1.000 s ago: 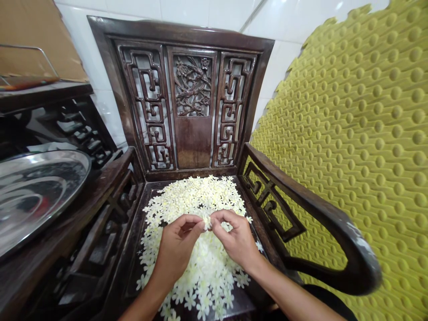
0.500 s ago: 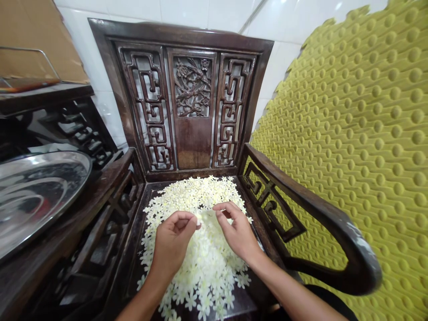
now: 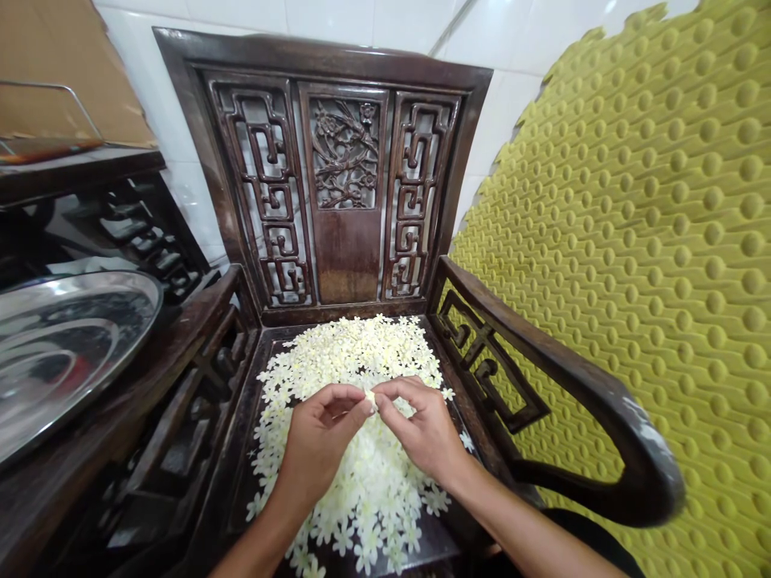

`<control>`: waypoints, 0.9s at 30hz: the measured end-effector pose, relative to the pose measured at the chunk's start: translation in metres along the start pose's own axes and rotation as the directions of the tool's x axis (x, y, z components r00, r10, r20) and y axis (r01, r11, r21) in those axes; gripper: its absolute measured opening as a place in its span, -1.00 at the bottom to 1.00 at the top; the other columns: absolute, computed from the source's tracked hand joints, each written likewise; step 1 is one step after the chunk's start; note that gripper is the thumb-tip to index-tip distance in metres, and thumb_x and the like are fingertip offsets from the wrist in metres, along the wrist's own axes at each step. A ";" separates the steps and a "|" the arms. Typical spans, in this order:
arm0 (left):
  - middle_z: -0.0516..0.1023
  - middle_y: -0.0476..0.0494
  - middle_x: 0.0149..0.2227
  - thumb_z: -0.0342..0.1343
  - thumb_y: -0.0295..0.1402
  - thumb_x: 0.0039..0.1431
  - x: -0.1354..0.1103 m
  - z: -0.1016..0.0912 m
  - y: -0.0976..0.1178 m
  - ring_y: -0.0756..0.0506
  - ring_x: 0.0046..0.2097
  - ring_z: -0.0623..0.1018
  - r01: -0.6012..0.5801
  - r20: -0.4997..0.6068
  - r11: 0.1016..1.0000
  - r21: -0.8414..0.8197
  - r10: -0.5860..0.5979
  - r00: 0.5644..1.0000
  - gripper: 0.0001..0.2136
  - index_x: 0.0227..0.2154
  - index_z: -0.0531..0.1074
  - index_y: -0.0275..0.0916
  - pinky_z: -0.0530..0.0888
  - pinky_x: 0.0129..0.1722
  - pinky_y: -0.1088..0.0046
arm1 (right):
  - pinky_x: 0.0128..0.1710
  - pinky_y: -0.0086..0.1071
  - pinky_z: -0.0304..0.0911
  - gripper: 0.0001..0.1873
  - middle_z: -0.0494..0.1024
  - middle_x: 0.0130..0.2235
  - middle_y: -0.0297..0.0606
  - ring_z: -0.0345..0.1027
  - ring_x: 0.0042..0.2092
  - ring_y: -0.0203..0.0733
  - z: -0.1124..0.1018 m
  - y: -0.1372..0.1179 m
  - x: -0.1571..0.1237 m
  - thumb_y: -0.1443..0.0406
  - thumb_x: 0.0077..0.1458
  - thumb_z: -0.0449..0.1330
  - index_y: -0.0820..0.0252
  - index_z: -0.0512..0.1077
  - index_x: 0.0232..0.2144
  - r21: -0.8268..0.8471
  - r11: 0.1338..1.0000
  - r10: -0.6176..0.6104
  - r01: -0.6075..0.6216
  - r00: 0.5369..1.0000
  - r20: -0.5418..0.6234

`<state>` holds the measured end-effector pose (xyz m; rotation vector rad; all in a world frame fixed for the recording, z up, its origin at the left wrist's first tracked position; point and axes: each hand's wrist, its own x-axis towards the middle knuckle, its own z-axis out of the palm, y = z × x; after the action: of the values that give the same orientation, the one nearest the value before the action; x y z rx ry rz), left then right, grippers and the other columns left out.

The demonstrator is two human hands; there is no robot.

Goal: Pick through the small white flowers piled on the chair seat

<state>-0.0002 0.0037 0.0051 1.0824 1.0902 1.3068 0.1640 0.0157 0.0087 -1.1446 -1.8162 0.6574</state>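
A heap of small white flowers (image 3: 355, 353) covers the seat of a dark carved wooden chair (image 3: 343, 168). My left hand (image 3: 319, 437) and my right hand (image 3: 422, 429) hover just above the middle of the heap, fingertips meeting. Both pinch one small white flower (image 3: 372, 399) between thumb and forefinger. The other fingers of each hand are curled in. My forearms come in from the bottom edge and hide part of the heap.
A wide steel tray (image 3: 60, 337) rests on dark furniture at the left. A yellow-green bumpy foam mat (image 3: 650, 241) stands against the chair's right armrest (image 3: 542, 361). White tiled wall (image 3: 337, 16) lies behind. A cardboard sheet (image 3: 66, 64) leans at top left.
Half a second ago my hands were slightly apart above the heap. They have come together again and pinch one flower between them, as they did a second ago.
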 end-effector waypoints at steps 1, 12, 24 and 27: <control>0.63 -0.02 -0.40 0.37 -0.35 -0.01 0.000 0.000 0.000 -0.02 -0.33 0.58 -0.004 -0.001 1.000 0.008 0.004 1.000 -0.86 -0.41 0.55 -0.25 0.54 -0.26 0.51 | -0.15 -0.28 0.23 -0.86 0.63 -0.34 -0.34 0.46 -0.25 -0.16 0.000 0.000 0.000 0.36 0.20 0.20 0.09 0.56 -0.33 -0.010 1.000 -0.004 0.004 1.000 -0.009; 0.63 -0.03 -0.41 0.37 -0.36 -0.02 -0.001 0.002 0.000 -0.01 -0.33 0.57 0.026 0.000 1.000 -0.013 -0.026 1.000 -0.87 -0.41 0.55 -0.25 0.53 -0.26 0.53 | -0.17 -0.32 0.20 -0.83 0.61 -0.37 -0.36 0.43 -0.27 -0.18 0.001 -0.002 0.000 0.38 0.20 0.16 0.12 0.52 -0.39 -0.026 1.000 -0.016 0.014 0.999 -0.050; 0.62 -0.05 -0.41 0.39 -0.39 -0.08 -0.001 0.003 -0.001 -0.03 -0.34 0.58 0.013 -0.015 1.000 -0.022 -0.013 1.000 -0.82 -0.40 0.52 -0.26 0.55 -0.28 0.49 | -0.18 -0.33 0.20 -0.84 0.60 -0.38 -0.34 0.43 -0.27 -0.18 0.003 -0.001 -0.002 0.34 0.20 0.16 0.14 0.51 -0.40 0.024 0.998 0.056 -0.055 0.997 -0.046; 0.60 -0.02 -0.43 0.39 -0.41 -0.10 -0.002 0.005 -0.001 -0.02 -0.35 0.56 -0.001 -0.037 0.999 -0.032 0.000 0.999 -0.82 -0.43 0.50 -0.25 0.54 -0.30 0.52 | -0.19 -0.33 0.19 -0.85 0.60 -0.38 -0.35 0.43 -0.27 -0.18 0.003 -0.003 -0.002 0.34 0.20 0.17 0.14 0.51 -0.41 0.010 0.999 0.048 -0.048 0.998 -0.048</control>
<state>0.0050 0.0019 0.0044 1.0388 1.0923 1.3452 0.1607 0.0127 0.0087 -1.1916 -1.7483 0.6600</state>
